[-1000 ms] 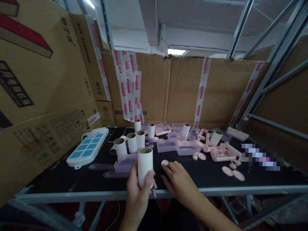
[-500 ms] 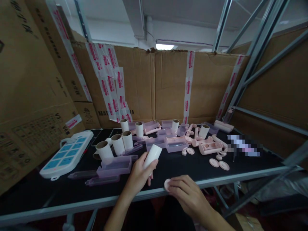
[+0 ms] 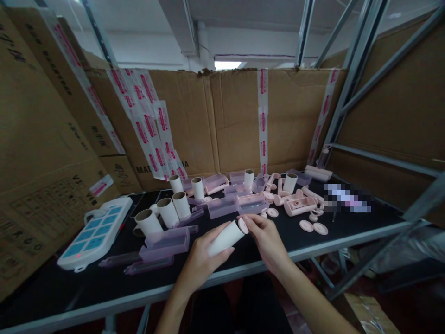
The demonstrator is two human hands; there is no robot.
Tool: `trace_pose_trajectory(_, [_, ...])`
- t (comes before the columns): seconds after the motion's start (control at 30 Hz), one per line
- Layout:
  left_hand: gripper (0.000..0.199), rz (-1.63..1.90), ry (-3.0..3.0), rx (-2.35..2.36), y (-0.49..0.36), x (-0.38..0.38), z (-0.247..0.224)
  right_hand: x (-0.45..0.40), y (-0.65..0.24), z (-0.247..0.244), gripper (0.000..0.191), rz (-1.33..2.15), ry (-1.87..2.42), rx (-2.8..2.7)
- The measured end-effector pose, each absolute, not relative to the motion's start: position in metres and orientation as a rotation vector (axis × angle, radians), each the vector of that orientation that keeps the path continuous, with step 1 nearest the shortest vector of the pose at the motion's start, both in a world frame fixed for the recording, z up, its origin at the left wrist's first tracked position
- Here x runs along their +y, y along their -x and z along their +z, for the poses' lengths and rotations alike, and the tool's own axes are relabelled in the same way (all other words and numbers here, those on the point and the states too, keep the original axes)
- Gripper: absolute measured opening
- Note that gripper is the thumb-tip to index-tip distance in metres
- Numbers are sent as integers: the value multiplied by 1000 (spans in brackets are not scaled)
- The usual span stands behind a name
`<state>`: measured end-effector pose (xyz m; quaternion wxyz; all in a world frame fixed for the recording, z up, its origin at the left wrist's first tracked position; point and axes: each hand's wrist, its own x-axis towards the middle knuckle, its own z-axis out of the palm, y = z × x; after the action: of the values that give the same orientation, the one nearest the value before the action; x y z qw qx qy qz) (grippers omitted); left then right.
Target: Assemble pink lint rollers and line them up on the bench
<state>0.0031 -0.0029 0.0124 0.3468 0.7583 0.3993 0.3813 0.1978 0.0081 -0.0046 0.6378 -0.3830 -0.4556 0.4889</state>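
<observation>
My left hand is wrapped around a white cardboard tube, tilted with its open end up and to the right. Between the fingertips of my right hand is a round pale pink cap, held at the tube's open end and partly over it. Whether the cap touches the rim, I cannot tell. Beyond my hands lie translucent purple trays and a pink holder piece. Two pink discs rest on the black tabletop to the right.
Several white tubes stand at the left, near a purple tray. A white power strip lies at the far left. Cardboard walls close off the back and left. A metal edge runs along the table's front.
My right hand has risen from the table's front edge, bringing the pink cap to the tube's end. The tube in my left hand has tipped further toward the right.
</observation>
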Motion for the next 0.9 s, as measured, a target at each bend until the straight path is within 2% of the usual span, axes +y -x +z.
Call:
trace_pose_trajectory(0.5, [58, 981, -1941, 1040, -7, -3, 13, 1, -205, 8, 32, 1035, 981, -1321])
trace_pose_trajectory(0.63, [59, 992, -1798, 1015, -5, -4, 17, -11, -193, 11, 31, 852, 942, -1296])
trace_pose_trajectory(0.8, [63, 1033, -1635, 1069, -4, -8, 18, -24, -175, 4, 44, 639, 921, -1487])
trace_pose_trajectory(0.9, [63, 1033, -1621, 1076, -4, -9, 17, -26, -172, 0, 44, 582, 944, -1499])
